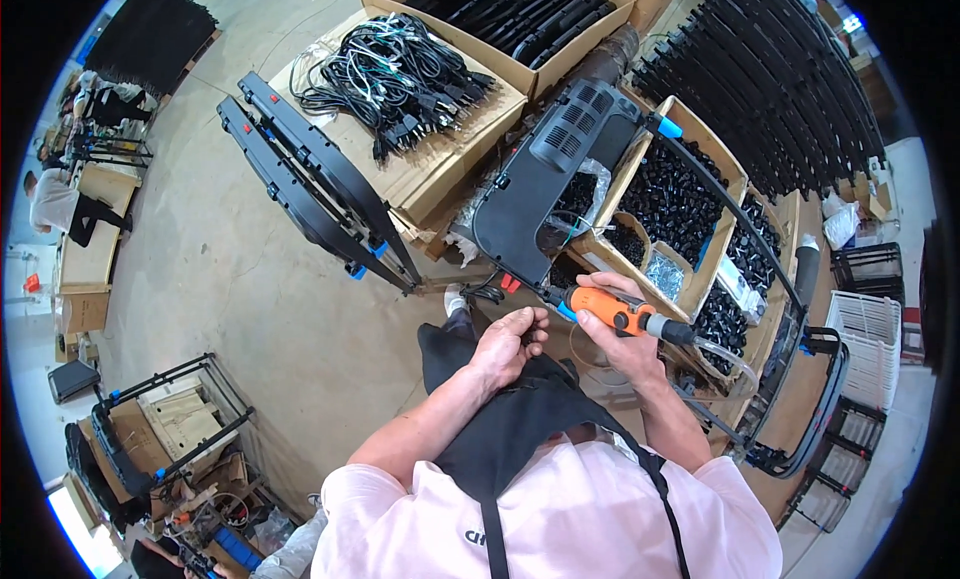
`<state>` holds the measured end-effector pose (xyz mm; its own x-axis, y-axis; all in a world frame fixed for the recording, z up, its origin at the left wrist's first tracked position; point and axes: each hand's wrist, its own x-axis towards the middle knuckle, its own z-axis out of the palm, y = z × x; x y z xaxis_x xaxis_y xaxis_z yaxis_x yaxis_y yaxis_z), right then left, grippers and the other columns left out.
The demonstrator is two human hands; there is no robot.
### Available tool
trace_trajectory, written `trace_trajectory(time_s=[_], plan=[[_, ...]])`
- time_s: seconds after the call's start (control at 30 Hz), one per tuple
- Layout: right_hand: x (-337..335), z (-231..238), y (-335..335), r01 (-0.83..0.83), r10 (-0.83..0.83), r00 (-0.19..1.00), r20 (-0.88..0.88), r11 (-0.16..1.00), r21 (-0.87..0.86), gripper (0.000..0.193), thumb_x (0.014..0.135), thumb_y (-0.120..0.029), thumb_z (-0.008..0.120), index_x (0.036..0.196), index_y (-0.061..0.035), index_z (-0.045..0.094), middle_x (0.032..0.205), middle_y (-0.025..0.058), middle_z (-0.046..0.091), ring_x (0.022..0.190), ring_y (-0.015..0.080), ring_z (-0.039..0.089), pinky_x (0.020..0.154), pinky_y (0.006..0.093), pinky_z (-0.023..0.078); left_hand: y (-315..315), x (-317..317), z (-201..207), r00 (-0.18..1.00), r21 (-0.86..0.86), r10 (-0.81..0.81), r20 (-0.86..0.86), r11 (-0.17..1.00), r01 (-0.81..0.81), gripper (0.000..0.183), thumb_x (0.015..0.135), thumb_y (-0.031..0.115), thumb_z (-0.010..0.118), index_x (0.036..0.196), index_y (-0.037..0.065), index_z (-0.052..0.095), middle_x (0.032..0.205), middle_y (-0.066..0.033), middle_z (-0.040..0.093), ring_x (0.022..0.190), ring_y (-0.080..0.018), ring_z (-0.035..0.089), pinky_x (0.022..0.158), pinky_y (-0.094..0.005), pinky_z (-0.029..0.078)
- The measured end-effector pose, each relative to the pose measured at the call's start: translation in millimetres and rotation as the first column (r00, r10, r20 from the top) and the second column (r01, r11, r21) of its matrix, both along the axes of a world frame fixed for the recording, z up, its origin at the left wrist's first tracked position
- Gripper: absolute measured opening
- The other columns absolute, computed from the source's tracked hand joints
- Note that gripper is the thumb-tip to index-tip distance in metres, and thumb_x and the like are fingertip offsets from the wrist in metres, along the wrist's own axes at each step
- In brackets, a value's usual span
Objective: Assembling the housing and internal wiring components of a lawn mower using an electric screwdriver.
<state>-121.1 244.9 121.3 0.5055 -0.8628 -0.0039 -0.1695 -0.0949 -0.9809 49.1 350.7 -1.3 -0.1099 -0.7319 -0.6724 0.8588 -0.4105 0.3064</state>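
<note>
My right hand [625, 339] grips an orange air screwdriver [606, 311], its clear hose trailing off to the right. The tool's front end points left, at the near end of a black treadmill-like frame with a vented housing [575, 129]. Just left of that end is my left hand [508, 347], its fingers curled together. Whatever they hold, if anything, is hidden. Small red parts [510, 283] show on the frame close to the left hand.
Wooden bins of black plastic parts [675, 194] and small screws [665, 274] stand to the right. A carton carries bundled power cords [400, 79]; black folded frames [315, 179] lean beside it. Stacked black panels [765, 89] rise at far right. Another person [60, 199] sits far left.
</note>
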Motion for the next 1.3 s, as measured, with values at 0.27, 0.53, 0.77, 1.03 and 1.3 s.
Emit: trace_trajectory(time_s=[0.27,0.53,0.77,1.03,1.3], plan=[[28.8,3.0,-11.6,-0.089,0.067,0.977,-0.200,0.991,-0.098,0.043,0.090,-0.011,0.081,0.131,-0.0064,0.066,0.117,0.0114,0.075,0.105,0.0203,0.072,0.094,0.0356,0.058,-8.6,16.8,7.5,0.998,-0.030,-0.055,0.024,0.998,0.056,0.029,0.114,0.024,0.051,0.121,0.003,0.070,0.101,-0.0027,0.070,0.083,-0.0138,0.064,0.069,-0.0281,0.053],[41.2,4.6,-28.2,-0.194,0.175,0.925,-0.337,0.981,-0.024,0.039,0.088,-0.014,0.082,0.124,-0.0065,0.070,0.105,0.0103,0.077,0.095,0.0195,0.075,0.087,0.0338,0.060,-7.8,22.3,-11.4,0.996,-0.110,-0.088,0.021,0.990,0.090,0.030,0.115,0.028,0.051,0.122,0.004,0.068,0.090,-0.0008,0.065,0.076,-0.0119,0.060,0.065,-0.0266,0.050],[41.3,1.1,-31.3,-0.265,0.223,0.899,-0.376,0.962,-0.064,0.041,0.088,-0.008,0.081,0.127,-0.0045,0.070,0.105,0.0058,0.075,0.094,0.0113,0.070,0.087,0.0292,0.058,-14.1,21.2,1.1,0.998,-0.012,-0.002,0.057,1.000,0.003,0.024,0.114,0.023,0.051,0.118,0.005,0.066,0.093,-0.0015,0.067,0.073,-0.0115,0.058,0.063,-0.0262,0.048],[40.8,0.3,-33.1,-0.302,0.249,0.875,-0.414,0.951,-0.065,0.042,0.087,-0.015,0.083,0.126,-0.0087,0.070,0.111,0.0114,0.078,0.100,0.0233,0.076,0.090,0.0360,0.060,-15.0,20.1,-14.6,0.999,-0.008,-0.017,-0.048,1.000,0.016,0.024,0.112,0.030,0.057,0.113,0.009,0.068,0.091,0.0009,0.064,0.071,-0.0105,0.055,0.059,-0.0258,0.043],[33.8,18.7,-18.8,-0.202,0.172,0.967,-0.187,0.968,-0.151,0.045,0.086,-0.008,0.083,0.128,-0.0055,0.067,0.121,0.0100,0.074,0.109,0.0207,0.073,0.098,0.0356,0.058,-28.6,18.0,-11.8,0.953,0.053,0.178,-0.244,0.984,-0.170,0.026,0.111,0.035,0.058,0.110,0.010,0.064,0.088,0.0021,0.060,0.070,-0.0105,0.050,0.055,-0.0233,0.038]])
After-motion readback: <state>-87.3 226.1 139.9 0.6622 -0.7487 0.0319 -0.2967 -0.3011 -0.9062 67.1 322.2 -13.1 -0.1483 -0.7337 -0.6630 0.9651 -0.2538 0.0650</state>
